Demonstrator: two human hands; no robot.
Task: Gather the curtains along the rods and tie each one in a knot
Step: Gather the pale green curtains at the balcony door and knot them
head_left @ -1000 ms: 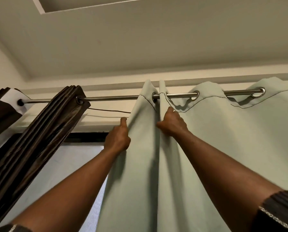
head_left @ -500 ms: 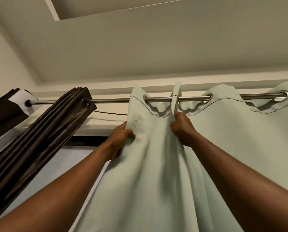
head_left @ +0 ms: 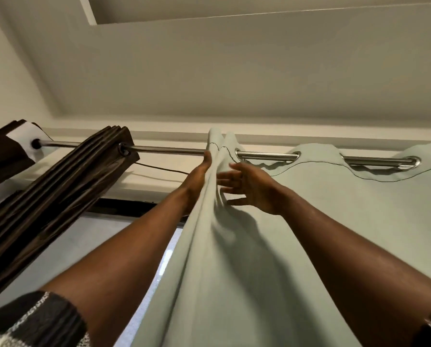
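Two folds of the pale green fabric curtain sit gathered at twelve o'clock on the steel rod. Cloth hides the left hand grip; the right hand, grip spread, should next draw in the three-o'clock eyelet.

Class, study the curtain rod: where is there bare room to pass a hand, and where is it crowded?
Free: the bare rod between the bunched dark curtain and the first folds of the green curtain. Shorter gaps lie between its eyelets. Crowded: those folds, flanked by the left hand and right hand.
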